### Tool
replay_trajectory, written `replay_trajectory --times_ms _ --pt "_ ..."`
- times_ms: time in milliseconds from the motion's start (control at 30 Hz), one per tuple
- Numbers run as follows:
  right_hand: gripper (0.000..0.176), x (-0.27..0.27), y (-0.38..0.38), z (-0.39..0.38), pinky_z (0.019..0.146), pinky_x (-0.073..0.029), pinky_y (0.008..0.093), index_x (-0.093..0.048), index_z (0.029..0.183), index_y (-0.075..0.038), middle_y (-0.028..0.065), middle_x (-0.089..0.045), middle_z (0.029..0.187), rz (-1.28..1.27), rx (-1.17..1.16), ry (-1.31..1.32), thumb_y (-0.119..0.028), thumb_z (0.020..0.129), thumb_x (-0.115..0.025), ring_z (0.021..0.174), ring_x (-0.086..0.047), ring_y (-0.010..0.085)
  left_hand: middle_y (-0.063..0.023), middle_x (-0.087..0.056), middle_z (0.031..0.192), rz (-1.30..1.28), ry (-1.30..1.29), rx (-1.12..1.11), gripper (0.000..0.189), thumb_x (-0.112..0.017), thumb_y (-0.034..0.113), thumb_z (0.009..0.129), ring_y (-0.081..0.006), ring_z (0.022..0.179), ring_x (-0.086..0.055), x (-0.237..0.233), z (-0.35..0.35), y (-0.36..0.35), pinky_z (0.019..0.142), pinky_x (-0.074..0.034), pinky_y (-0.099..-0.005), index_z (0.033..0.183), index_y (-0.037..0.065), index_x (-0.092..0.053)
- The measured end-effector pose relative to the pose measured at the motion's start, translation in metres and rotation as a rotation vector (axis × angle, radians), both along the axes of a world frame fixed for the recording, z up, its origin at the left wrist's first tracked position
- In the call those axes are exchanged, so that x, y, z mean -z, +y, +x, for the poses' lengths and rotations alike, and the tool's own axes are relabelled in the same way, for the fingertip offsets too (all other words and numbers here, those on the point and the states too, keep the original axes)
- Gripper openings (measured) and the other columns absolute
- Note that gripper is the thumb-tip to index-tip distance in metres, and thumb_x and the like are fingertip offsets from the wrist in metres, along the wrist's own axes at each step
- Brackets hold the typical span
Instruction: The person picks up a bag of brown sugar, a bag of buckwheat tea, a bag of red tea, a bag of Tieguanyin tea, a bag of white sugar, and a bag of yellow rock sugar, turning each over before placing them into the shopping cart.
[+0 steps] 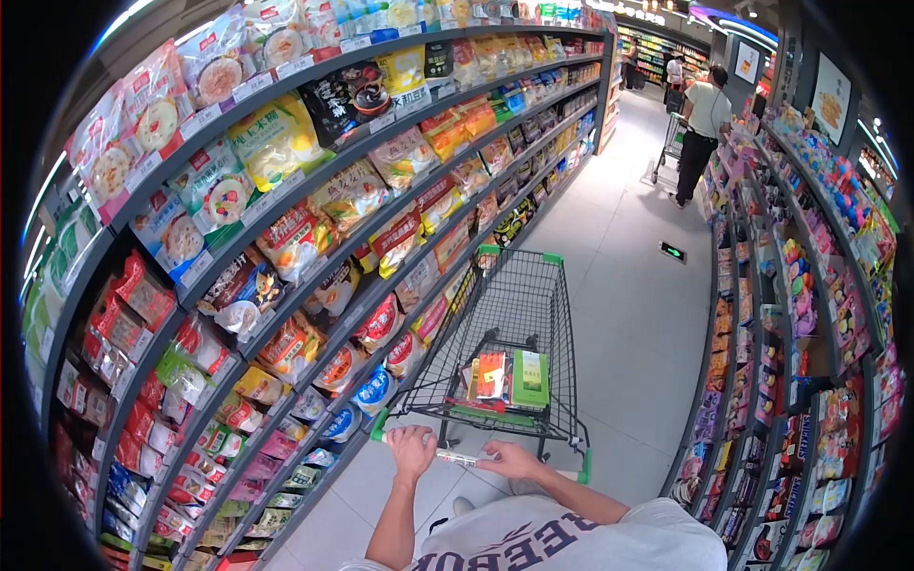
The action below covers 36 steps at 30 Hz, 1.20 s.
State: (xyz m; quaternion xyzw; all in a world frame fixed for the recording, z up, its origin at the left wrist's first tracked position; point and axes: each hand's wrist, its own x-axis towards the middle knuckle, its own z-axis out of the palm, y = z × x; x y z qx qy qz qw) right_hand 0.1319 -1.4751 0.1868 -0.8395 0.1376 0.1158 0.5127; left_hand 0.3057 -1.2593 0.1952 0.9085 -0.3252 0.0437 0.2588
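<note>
I stand behind a wire shopping cart [519, 305] with green corner trim. My left hand [411, 447] grips the left part of the cart handle [464, 459]. My right hand [509, 461] holds the same handle further right. Inside the cart's child seat lie a green box [530, 378] and a red and orange packet [489, 374]. The cart stands close beside the left shelf.
Shelves of bagged food [286, 238] line the left of the aisle; shelves of small goods [800, 314] line the right. Far down the aisle a person [705, 124] stands with another cart [672, 145]. A green floor marker [672, 251] lies ahead on the grey tiles.
</note>
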Motion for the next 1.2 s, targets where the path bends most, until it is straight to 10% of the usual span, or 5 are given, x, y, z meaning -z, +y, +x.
replay_trajectory --times_ms 1200 --pt "0.074 -0.007 -0.001 0.000 0.093 -0.057 0.0398 -0.061 0.131 0.000 0.0215 -0.068 0.124 0.012 -0.010 0.041 -0.059 0.088 -0.073 0.107 -0.071 0.0323 -0.0057 -0.074 0.100 0.009 -0.027 -0.005 0.021 -0.066 0.030 0.087 -0.0286 0.104 -0.060 0.002 0.000 -0.001 0.108 -0.031 -0.0484 0.092 0.014 -0.078"
